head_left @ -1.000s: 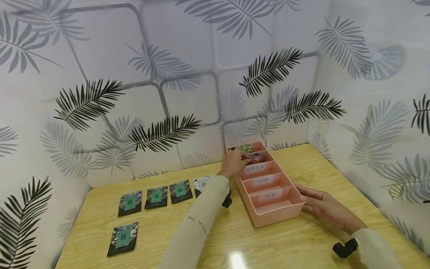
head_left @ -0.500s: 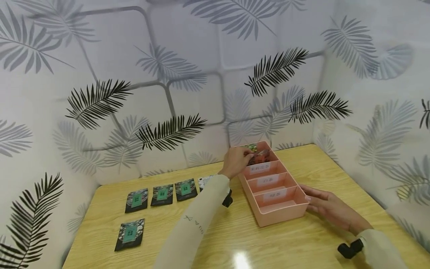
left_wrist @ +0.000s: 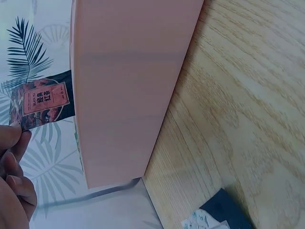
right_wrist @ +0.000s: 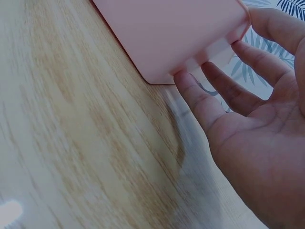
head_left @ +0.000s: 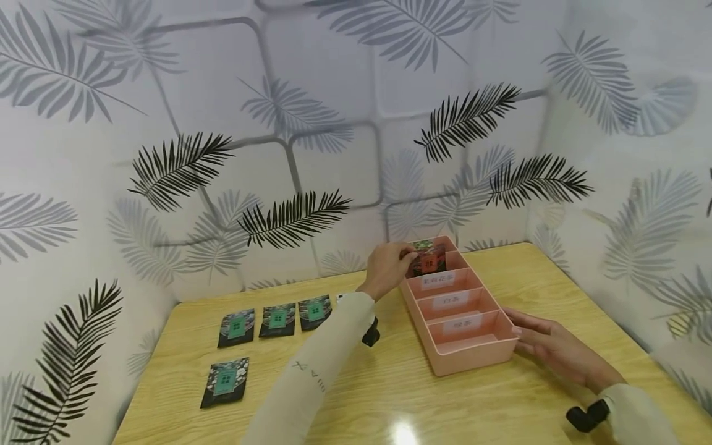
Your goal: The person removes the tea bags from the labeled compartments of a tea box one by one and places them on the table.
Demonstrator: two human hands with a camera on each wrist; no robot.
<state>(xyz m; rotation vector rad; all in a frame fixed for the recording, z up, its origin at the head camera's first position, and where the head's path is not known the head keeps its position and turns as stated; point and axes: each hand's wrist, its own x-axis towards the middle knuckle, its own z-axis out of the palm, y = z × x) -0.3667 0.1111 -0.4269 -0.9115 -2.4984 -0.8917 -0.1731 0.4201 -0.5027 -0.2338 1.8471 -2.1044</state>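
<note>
In the left wrist view my left hand (head_left: 387, 267) pinches the edge of a dark tea sachet (left_wrist: 45, 100) with a red label. The sachet (head_left: 431, 261) stands partly above the second compartment from the back of a pink divided box (head_left: 470, 358); its lower end is hidden behind the box wall. My right hand (head_left: 560, 349) touches the box's near right corner. In the right wrist view, the right hand's fingers (right_wrist: 228, 88) reach out nearly straight against the pink wall. A sachet with green print (head_left: 423, 245) shows in the rearmost compartment.
Left of the box, several dark sachets with green labels lie on the wooden table (head_left: 356, 402), one sachet (head_left: 225, 382) nearer the front. A pale sachet (left_wrist: 205, 220) is mostly hidden by the left sleeve in the head view. Leaf-patterned wall covering (head_left: 311, 161) borders the table.
The red-labelled sachet has tilted so that its label faces the head camera, with my left hand still pinching it. My right hand stays at the box corner. The head view has shifted slightly.
</note>
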